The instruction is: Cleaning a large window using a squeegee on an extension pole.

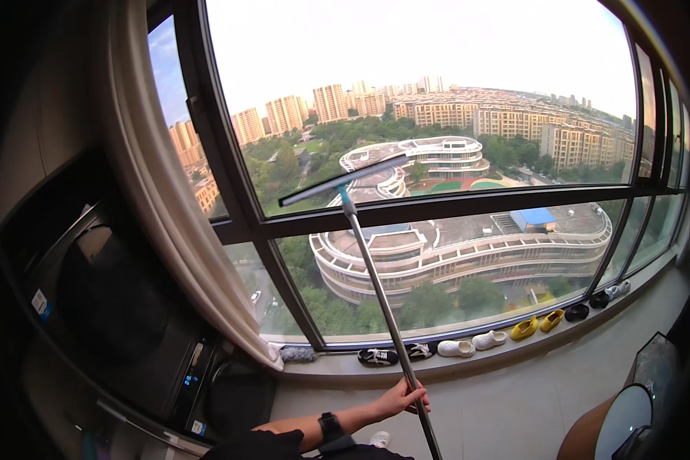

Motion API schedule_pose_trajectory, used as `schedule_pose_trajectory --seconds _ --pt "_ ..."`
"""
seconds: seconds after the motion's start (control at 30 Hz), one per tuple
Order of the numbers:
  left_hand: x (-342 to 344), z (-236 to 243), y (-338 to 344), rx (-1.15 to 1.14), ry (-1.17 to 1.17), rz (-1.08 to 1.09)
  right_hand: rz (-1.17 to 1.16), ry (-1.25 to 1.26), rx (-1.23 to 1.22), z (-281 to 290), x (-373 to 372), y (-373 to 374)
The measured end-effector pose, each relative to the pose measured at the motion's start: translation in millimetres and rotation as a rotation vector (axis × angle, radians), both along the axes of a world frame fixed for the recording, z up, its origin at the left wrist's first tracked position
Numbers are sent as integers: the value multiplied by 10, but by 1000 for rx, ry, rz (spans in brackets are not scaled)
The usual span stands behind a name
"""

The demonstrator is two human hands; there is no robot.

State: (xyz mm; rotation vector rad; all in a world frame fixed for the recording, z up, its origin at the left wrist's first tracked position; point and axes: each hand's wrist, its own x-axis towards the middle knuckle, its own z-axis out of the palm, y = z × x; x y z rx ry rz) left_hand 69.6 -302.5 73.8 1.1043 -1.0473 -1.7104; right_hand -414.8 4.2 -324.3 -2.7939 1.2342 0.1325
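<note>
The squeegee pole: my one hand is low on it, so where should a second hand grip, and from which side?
Probably grip the bare metal pole partway up, above the left hand, coming from the right side. The shaft is long, thin and leans up-left to the squeegee blade on the window glass, so a wider two-hand spread should steady it. The right hand is out of view.

The left hand grips the metal pole of a window squeegee low on its shaft; well above the hand, the squeegee blade lies tilted against the window glass. Just beyond the hand, a row of shoes lines the window sill. A curtain hangs up to its left.
</note>
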Motion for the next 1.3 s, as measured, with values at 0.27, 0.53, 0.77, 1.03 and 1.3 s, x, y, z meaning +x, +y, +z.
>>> schedule_pose_trajectory --seconds 0.27,0.53,0.77,1.03,1.3 --pt "22 1467 -608 -681 70 83 -318 -1095 7 2958 1685 -1995" --pt "309 2175 -1038 -963 107 33 -91 -1194 -171 4029 2478 -3302" --pt "639 2524 -1598 -1072 118 263 -72 -1155 -121 4506 2994 -3989" --pt "801 2472 -1974 -1111 113 563 -170 -1105 -43 3951 2681 -3938" --pt "-156 1543 -1951 -907 19 439 -345 -964 43 3024 1397 -3428"
